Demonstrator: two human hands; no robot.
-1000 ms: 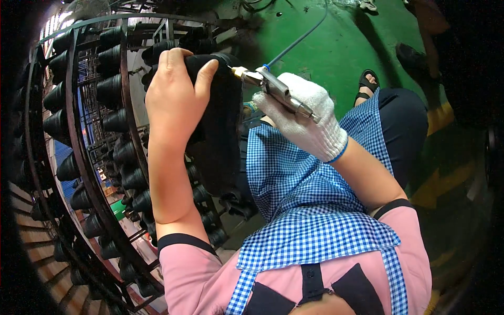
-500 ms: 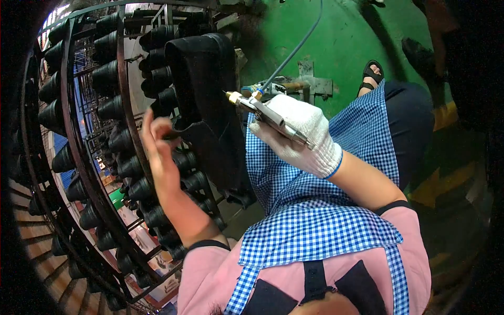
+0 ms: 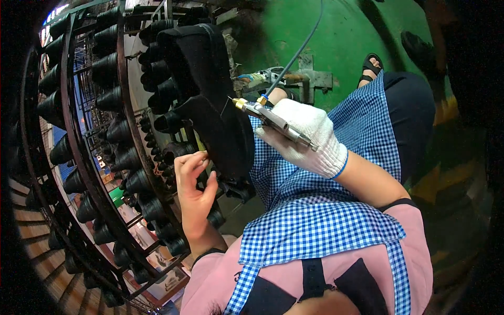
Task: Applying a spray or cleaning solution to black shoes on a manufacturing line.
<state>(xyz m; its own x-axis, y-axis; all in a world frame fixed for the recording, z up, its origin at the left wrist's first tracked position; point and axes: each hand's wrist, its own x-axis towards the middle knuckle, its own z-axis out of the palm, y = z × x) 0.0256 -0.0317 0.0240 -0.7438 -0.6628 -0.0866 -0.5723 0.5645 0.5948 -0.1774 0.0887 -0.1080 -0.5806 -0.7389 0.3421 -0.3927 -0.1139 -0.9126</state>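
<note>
Left hand [image 3: 194, 184] just dropped to the lower end of the black boot [image 3: 226, 136], fingers loosely curled, no visible grip, so its top's unheld now. Gloved right hand [image 3: 304, 131] still clutches the metal gun [image 3: 273, 121], nozzle [image 3: 239, 103] beside the boot.

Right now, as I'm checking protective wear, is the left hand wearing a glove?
No, the left hand is bare, whereas a white knit glove covers the right hand.

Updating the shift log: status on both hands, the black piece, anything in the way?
Right hand gloved, gripping metal gun. Black piece just off the nozzle tip. Left hand half-open at its edge, contact unclear. Loaded rack crowding left side.
</note>
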